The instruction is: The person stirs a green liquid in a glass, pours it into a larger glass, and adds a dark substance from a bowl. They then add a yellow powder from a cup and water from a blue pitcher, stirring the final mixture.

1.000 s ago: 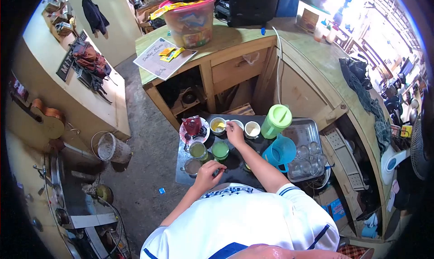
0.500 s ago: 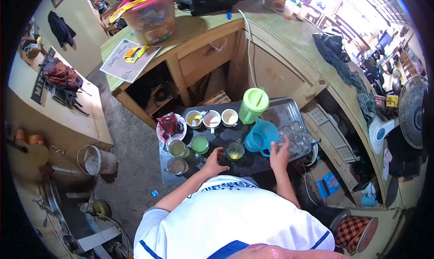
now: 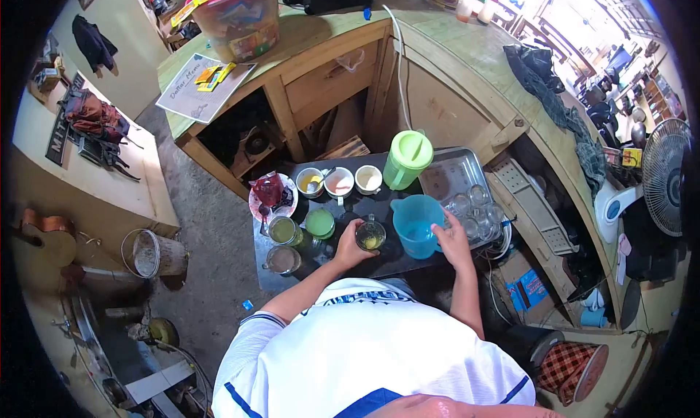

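Observation:
My left hand (image 3: 353,246) is wrapped round the near left side of a glass mug (image 3: 372,233) with some yellow stuff at its bottom. Fingers of my right hand (image 3: 455,243) close on the handle side of a translucent blue pitcher (image 3: 414,225); the grip itself is partly hidden. This pitcher stands upright, just right of the mug. Left of my left hand are a glass of green drink (image 3: 319,223), a glass of olive-coloured liquid (image 3: 285,231) and a glass of greyish-brown liquid (image 3: 283,260). Behind stands a lime-green lidded pitcher (image 3: 409,158).
Three white cups, one of them a cup of yellow contents (image 3: 310,183), line the back of the dark table (image 3: 343,268). A plate with a red packet (image 3: 268,190) sits at its left. Several upturned glasses (image 3: 474,212) rest on a metal tray (image 3: 453,172) at right.
My left hand has closed on the glass mug, which sits slightly further left in view. My right hand has moved onto the blue pitcher's handle side, and the pitcher has turned.

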Action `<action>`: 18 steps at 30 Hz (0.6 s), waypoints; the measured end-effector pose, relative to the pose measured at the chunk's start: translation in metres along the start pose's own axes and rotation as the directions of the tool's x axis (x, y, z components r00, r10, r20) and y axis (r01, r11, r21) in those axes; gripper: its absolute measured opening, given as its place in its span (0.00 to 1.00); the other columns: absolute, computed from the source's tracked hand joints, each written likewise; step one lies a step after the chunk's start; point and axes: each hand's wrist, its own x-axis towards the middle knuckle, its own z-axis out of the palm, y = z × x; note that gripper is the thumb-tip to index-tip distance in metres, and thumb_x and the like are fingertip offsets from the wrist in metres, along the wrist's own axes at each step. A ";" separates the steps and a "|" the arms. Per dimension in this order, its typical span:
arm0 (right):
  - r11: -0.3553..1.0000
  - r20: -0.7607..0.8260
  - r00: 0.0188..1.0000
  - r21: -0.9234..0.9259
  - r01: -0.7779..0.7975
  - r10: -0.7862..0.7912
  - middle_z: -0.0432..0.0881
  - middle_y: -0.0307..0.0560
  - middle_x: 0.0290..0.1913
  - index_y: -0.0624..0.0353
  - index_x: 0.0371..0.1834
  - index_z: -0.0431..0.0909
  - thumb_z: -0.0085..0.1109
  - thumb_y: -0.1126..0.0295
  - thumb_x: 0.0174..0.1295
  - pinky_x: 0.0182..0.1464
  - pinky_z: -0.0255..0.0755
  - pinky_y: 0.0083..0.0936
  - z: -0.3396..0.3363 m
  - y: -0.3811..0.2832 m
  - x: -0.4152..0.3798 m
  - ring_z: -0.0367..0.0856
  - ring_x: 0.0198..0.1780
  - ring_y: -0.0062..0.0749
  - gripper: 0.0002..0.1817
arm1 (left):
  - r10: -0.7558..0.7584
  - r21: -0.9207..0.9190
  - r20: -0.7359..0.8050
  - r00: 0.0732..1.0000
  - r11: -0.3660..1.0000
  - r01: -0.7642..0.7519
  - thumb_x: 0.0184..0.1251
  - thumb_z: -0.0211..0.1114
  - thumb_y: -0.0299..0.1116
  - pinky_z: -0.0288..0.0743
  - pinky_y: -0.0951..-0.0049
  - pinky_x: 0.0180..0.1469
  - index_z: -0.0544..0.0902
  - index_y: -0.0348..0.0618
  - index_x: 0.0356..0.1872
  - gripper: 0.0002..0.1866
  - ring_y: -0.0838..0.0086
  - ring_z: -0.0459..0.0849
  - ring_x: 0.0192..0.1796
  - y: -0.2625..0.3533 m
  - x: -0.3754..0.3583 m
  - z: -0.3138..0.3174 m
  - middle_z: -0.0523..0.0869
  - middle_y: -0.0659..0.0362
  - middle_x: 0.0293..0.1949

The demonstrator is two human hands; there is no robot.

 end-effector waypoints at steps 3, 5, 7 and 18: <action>0.971 0.152 0.975 -0.156 0.183 -0.160 0.84 0.56 0.41 0.55 0.71 0.65 0.72 0.62 0.52 0.41 0.77 0.28 -0.001 -0.028 -0.017 0.82 0.37 0.29 0.41 | -0.010 0.017 -0.105 0.994 1.000 0.012 0.29 0.85 0.34 0.71 0.64 0.60 0.67 0.39 0.59 0.49 0.61 0.79 0.56 -0.006 -0.008 0.000 0.79 0.50 0.52; 0.893 0.292 0.946 -0.373 0.250 -0.142 0.83 0.64 0.40 0.45 0.72 0.65 0.76 0.56 0.48 0.43 0.77 0.34 0.000 -0.034 -0.022 0.84 0.39 0.41 0.45 | 0.053 -0.028 -0.121 0.991 0.998 -0.057 0.27 0.86 0.35 0.70 0.64 0.61 0.67 0.38 0.58 0.50 0.58 0.78 0.56 -0.006 -0.010 -0.001 0.78 0.49 0.53; 0.837 0.322 0.940 -0.481 0.263 -0.110 0.83 0.64 0.39 0.44 0.72 0.65 0.75 0.54 0.48 0.44 0.77 0.36 0.008 -0.044 -0.027 0.84 0.39 0.47 0.45 | 0.070 0.017 -0.134 0.989 0.998 -0.068 0.26 0.86 0.36 0.70 0.63 0.60 0.67 0.38 0.58 0.50 0.57 0.78 0.56 -0.010 -0.011 0.000 0.77 0.48 0.53; 0.638 0.348 0.936 -0.734 0.234 0.057 0.81 0.71 0.39 0.55 0.73 0.61 0.71 0.55 0.51 0.50 0.74 0.43 0.044 -0.088 -0.039 0.82 0.44 0.61 0.45 | 0.058 0.040 -0.128 0.990 0.998 -0.053 0.32 0.84 0.38 0.70 0.58 0.60 0.67 0.36 0.57 0.47 0.50 0.75 0.58 -0.013 -0.013 0.000 0.76 0.45 0.53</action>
